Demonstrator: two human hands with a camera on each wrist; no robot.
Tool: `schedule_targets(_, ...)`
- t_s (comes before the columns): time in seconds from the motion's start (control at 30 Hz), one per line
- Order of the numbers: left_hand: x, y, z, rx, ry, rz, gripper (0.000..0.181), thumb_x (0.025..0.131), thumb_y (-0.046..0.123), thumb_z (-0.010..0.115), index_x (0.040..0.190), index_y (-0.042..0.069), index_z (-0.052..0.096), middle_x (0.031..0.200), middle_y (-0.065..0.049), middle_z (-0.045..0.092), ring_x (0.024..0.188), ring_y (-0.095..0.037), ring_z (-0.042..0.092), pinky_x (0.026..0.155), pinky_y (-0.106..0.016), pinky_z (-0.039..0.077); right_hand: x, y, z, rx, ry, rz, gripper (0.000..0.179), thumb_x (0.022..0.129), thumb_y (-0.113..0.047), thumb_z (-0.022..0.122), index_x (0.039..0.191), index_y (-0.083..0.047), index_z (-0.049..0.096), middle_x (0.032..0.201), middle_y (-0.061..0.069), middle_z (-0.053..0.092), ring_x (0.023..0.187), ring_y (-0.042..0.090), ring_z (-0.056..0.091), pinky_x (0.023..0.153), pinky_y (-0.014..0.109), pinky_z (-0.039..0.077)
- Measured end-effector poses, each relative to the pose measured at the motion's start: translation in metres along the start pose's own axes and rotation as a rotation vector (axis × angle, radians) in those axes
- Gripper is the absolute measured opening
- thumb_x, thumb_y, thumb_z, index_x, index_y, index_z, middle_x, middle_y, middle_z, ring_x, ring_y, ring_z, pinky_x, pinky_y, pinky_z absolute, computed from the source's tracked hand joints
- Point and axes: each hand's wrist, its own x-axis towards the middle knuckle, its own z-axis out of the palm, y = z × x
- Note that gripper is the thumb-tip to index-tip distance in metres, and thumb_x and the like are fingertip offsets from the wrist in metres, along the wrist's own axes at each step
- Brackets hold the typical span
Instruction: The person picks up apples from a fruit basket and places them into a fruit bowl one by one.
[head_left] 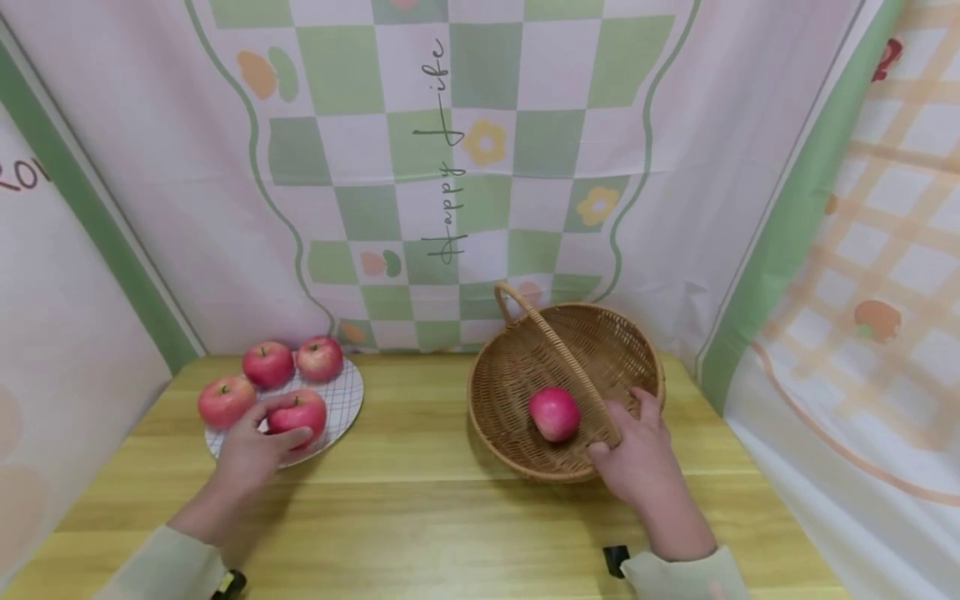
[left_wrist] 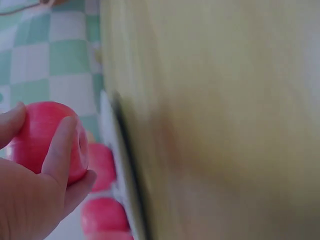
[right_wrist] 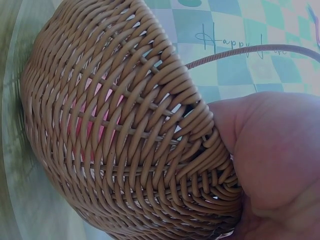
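My left hand (head_left: 250,448) grips a red apple (head_left: 306,415) with fingers and thumb around its sides. In the left wrist view this apple (left_wrist: 42,135) is held up off the round checked plate (head_left: 347,404). Three more apples lie on that plate: one at the left (head_left: 227,402), one at the back (head_left: 268,365) and one at the back right (head_left: 320,359). My right hand (head_left: 641,454) holds the rim of a brown wicker basket (head_left: 495,396) near the foot of its handle (head_left: 558,343). Inside the basket rests one red apple (head_left: 555,414), glimpsed through the weave in the right wrist view.
Both plate and basket stand on a wooden table (head_left: 412,500), apart from each other. A checked cloth (head_left: 480,208) hangs behind it, and printed curtains close off the left and right sides. The basket's arched handle rises over its opening.
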Motion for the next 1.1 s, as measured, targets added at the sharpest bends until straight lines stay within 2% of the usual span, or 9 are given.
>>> schedule_targets(0.13, 0.002, -0.009, -0.015, 0.139, 0.042, 0.003, 0.063, 0.087, 0.001, 0.076, 0.143, 0.000, 0.046, 0.145, -0.026, 0.039, 0.127, -0.036, 0.042, 0.081, -0.031, 0.056, 0.000, 0.000, 0.000, 0.009, 0.002, -0.005, 0.052, 0.083, -0.012, 0.066, 0.134, -0.007, 0.057, 0.153, 0.032, 0.014, 0.119, 0.068, 0.033, 0.092, 0.075, 0.037)
schedule_targets(0.43, 0.003, -0.012, -0.028, 0.285, 0.087, -0.005, 0.059, 0.091, 0.001, 0.071, 0.142, -0.003, 0.043, 0.142, -0.031, 0.039, 0.125, -0.041, 0.042, 0.076, -0.030, 0.058, 0.000, -0.001, 0.000, 0.013, -0.007, 0.002, 0.053, 0.083, -0.012, 0.066, 0.135, -0.009, 0.056, 0.154, 0.031, 0.013, 0.118, 0.068, 0.034, 0.091, 0.074, 0.037)
schedule_targets(0.53, 0.002, -0.010, -0.030, 0.362, 0.104, -0.021, 0.058, 0.092, 0.003, 0.068, 0.143, -0.003, 0.041, 0.143, -0.032, 0.037, 0.126, -0.044, 0.041, 0.086, -0.040, 0.056, 0.000, -0.001, -0.001, 0.014, -0.008, 0.000, 0.053, 0.083, -0.013, 0.066, 0.136, -0.008, 0.056, 0.154, 0.031, 0.013, 0.118, 0.068, 0.034, 0.092, 0.074, 0.037)
schedule_targets(0.7, 0.001, -0.005, -0.032, 0.494, 0.138, -0.055, 0.054, 0.096, 0.003, 0.063, 0.144, -0.003, 0.040, 0.144, -0.031, 0.037, 0.128, -0.047, 0.037, 0.099, -0.058, 0.043, 0.000, -0.001, -0.001, 0.013, -0.003, -0.005, 0.053, 0.083, -0.013, 0.066, 0.135, -0.007, 0.057, 0.153, 0.031, 0.014, 0.119, 0.067, 0.033, 0.093, 0.074, 0.037)
schedule_targets(0.97, -0.001, -0.006, -0.037, 0.536, 0.120, -0.058, 0.053, 0.096, 0.009, 0.063, 0.144, -0.003, 0.043, 0.146, -0.035, 0.034, 0.131, -0.049, 0.034, 0.100, -0.059, 0.041, 0.000, -0.001, -0.001, 0.004, -0.014, 0.007, 0.053, 0.084, -0.013, 0.066, 0.135, -0.008, 0.056, 0.154, 0.031, 0.013, 0.120, 0.067, 0.033, 0.092, 0.074, 0.037)
schedule_targets(1.1, -0.001, -0.007, -0.036, 0.522, 0.119, -0.070, 0.054, 0.096, 0.010, 0.064, 0.144, -0.003, 0.044, 0.146, -0.035, 0.033, 0.128, -0.048, 0.038, 0.091, -0.048, 0.052, 0.000, -0.001, -0.002, 0.003, -0.019, 0.010, 0.052, 0.084, -0.013, 0.065, 0.135, -0.008, 0.056, 0.154, 0.031, 0.013, 0.120, 0.068, 0.033, 0.092, 0.074, 0.037)
